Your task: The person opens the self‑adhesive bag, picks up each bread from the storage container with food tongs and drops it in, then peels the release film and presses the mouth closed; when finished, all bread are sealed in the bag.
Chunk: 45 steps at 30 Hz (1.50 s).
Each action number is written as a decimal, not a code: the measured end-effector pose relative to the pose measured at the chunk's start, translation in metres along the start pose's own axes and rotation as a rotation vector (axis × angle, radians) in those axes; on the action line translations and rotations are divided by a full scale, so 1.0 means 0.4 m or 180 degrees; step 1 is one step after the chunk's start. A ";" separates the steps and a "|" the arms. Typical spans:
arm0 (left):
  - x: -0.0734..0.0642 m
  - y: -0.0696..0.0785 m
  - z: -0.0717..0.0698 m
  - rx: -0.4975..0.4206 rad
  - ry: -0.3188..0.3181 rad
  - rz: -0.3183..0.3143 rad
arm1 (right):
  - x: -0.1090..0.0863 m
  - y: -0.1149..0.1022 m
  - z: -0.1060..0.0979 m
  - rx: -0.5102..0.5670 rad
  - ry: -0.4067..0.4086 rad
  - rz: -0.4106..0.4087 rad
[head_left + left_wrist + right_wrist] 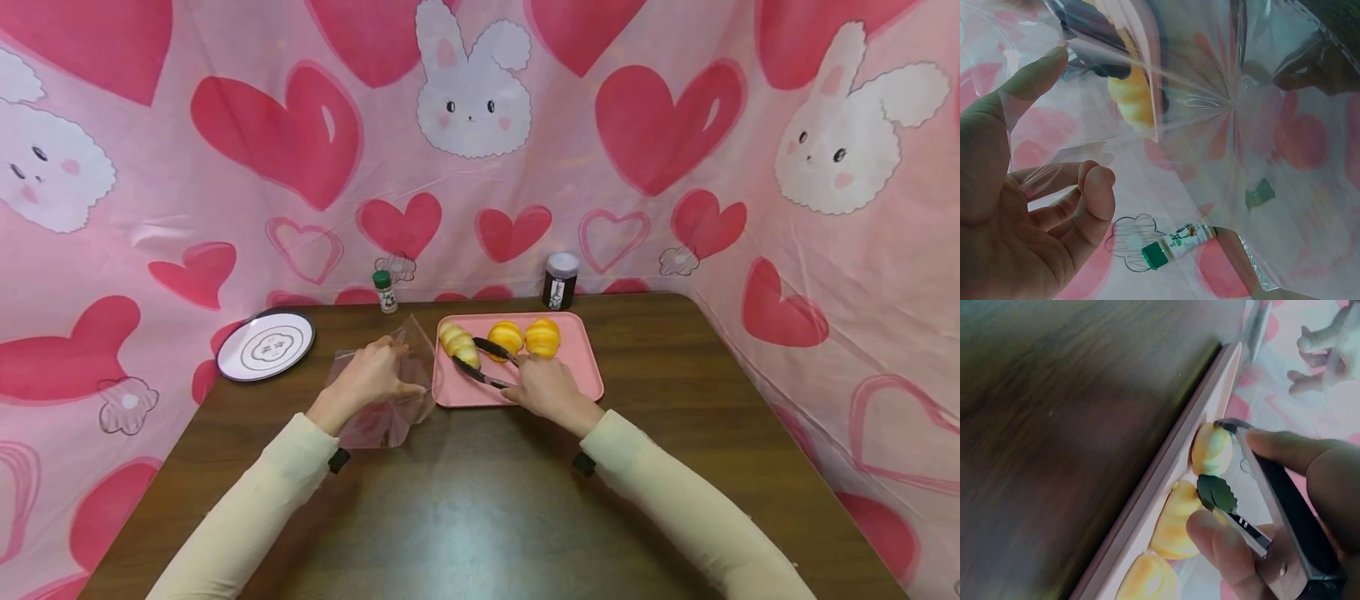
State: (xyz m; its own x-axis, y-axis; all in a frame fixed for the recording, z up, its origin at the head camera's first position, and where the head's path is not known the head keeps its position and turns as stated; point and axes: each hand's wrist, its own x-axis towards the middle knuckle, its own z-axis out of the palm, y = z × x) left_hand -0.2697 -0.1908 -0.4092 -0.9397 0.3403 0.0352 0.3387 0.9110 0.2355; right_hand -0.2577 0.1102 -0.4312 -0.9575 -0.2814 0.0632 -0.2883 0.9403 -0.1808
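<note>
Glossy, dark brown, wood-grained counter. On it, at the far left corner, a white plate with a dark rim; along the back, a green-capped shaker and, further right, a dark jar with a pale lid; in front of the jar, a pink tray. Left of that, a clear bag, contact with the wood unclear.

Your left arm and right arm reach forward, angling inward. Your left hand spreads its thumb away from loosely bent fingers; your right hand is closed in a grip, thumb opposing fingers.
</note>
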 end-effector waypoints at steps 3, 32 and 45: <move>0.000 0.000 -0.002 -0.0018 0.0031 0.0023 | -0.008 0.008 -0.006 0.0072 0.0014 0.0007; 0.003 0.002 -0.008 0.0013 0.0015 0.0028 | -0.022 0.085 -0.026 0.0129 0.0226 -0.0335; 0.016 -0.007 -0.009 -0.0017 -0.0084 -0.0012 | -0.062 0.129 -0.104 0.0280 0.0360 -0.0390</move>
State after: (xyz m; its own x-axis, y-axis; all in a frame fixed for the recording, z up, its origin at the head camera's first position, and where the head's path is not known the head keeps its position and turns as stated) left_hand -0.2770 -0.1921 -0.4062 -0.9393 0.3430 0.0086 0.3348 0.9110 0.2409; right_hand -0.2484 0.1736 -0.4012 -0.9096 -0.3647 0.1990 -0.4070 0.8786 -0.2497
